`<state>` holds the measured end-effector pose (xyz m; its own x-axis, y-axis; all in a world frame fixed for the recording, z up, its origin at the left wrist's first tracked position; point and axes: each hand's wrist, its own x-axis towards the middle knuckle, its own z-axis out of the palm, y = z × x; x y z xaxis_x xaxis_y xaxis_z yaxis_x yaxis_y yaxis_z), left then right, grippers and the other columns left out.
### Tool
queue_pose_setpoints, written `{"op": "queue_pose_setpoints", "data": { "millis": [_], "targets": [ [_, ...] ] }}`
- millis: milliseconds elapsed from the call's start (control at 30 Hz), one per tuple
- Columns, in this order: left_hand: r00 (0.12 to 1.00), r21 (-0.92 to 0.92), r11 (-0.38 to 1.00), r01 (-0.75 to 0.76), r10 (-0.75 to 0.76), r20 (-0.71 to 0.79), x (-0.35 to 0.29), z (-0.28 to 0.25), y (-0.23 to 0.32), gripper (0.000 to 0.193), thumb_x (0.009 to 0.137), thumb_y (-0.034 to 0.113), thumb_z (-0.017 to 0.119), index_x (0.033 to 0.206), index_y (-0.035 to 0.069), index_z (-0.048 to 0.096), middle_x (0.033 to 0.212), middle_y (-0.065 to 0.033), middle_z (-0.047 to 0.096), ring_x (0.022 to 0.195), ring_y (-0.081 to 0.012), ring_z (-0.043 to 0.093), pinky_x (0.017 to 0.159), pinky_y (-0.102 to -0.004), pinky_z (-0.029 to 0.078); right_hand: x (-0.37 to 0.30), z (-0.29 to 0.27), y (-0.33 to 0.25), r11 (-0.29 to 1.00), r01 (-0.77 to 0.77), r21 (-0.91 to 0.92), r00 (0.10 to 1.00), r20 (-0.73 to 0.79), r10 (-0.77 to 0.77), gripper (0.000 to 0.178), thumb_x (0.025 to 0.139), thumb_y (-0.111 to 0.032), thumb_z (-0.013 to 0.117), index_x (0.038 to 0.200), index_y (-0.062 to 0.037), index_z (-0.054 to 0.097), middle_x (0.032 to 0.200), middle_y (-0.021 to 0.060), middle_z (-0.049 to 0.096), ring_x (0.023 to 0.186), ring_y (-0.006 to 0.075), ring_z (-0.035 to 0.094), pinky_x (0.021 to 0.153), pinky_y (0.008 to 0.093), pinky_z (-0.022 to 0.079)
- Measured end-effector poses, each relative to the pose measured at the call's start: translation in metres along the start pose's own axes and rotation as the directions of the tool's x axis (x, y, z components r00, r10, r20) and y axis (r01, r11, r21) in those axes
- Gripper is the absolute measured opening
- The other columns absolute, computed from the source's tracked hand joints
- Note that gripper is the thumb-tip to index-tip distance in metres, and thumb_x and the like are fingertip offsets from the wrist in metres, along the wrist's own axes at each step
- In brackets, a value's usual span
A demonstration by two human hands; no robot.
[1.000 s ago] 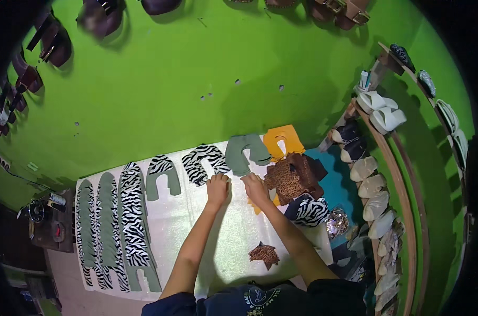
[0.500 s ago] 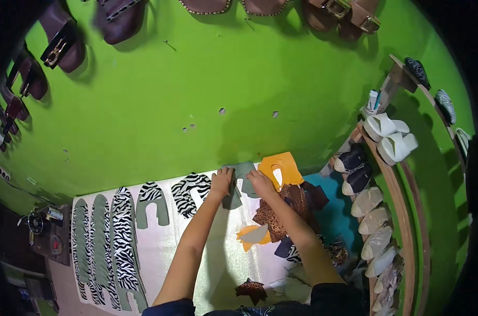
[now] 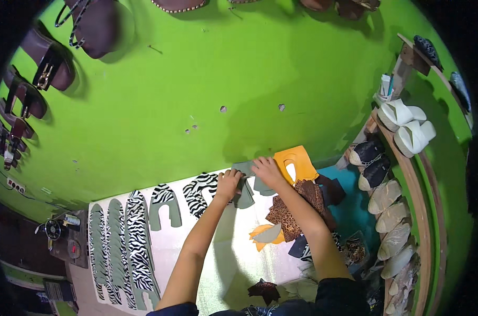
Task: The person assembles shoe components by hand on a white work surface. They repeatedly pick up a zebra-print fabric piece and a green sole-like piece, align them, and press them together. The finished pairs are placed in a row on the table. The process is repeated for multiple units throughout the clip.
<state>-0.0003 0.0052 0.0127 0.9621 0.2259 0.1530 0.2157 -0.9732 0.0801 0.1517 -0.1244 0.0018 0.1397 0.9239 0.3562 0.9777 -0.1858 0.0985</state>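
At the far edge of the pale work surface, my left hand (image 3: pixel 229 183) has its bent fingers on a stack of grey-green cut pieces (image 3: pixel 244 199). Just to its right, my right hand (image 3: pixel 267 171) pinches a grey-green piece (image 3: pixel 242 167) near its far edge, beside the wall. The fingertips are partly hidden. Zebra-print curved pieces (image 3: pixel 196 200) lie left of my left hand. Another grey-green cutout (image 3: pixel 262 187) lies partly under my right hand. A yellow sheet with a cut-out opening (image 3: pixel 297 158) lies right of that hand.
Overlapping rows of zebra-print and grey-green pieces (image 3: pixel 139 237) cover the left side. Leopard-print pieces (image 3: pixel 291 218) lie under my right forearm. A wooden rack with shoes (image 3: pixel 385 197) stands at right. Sandals (image 3: pixel 55 63) hang on the green wall. A small machine (image 3: pixel 53 229) sits far left.
The whole view has shifted, so most things appear farther right. My right hand has moved a little farther toward the wall along the grey-green piece. My left hand stays at the stack.
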Motion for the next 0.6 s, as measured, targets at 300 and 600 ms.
{"op": "queue_pose_setpoints", "data": {
  "millis": [300, 600],
  "targets": [
    [0.96, -0.155, 0.986, 0.056, -0.096, -0.264, -0.014, -0.018, 0.02, 0.01, 0.075, 0.021, 0.063, 0.081, 0.015, 0.059, 0.074, -0.0027, 0.061, 0.074, -0.0227, 0.058, 0.07, -0.0396, 0.035, -0.029, -0.043, -0.009, 0.999, -0.012, 0.037, 0.97, -0.241, 0.021, 0.013, 0.076, -0.013, 0.053, 0.089, -0.0128, 0.056, 0.092, 0.0011, 0.056, 0.096, 0.0188, 0.051, 0.086, 0.041, 0.034],
    [0.836, -0.386, 0.922, 0.043, -0.245, -0.491, -0.106, -0.079, 0.049, 0.015, 0.076, 0.024, 0.066, 0.08, 0.011, 0.061, 0.074, -0.0019, 0.061, 0.075, -0.0206, 0.055, 0.073, -0.0357, 0.031, -0.07, -0.127, -0.085, 0.96, -0.072, 0.271, 0.916, -0.363, 0.171, 0.013, 0.076, -0.017, 0.059, 0.088, -0.0124, 0.059, 0.088, 0.0007, 0.057, 0.089, 0.0184, 0.053, 0.077, 0.0323, 0.039]
  ]
}}
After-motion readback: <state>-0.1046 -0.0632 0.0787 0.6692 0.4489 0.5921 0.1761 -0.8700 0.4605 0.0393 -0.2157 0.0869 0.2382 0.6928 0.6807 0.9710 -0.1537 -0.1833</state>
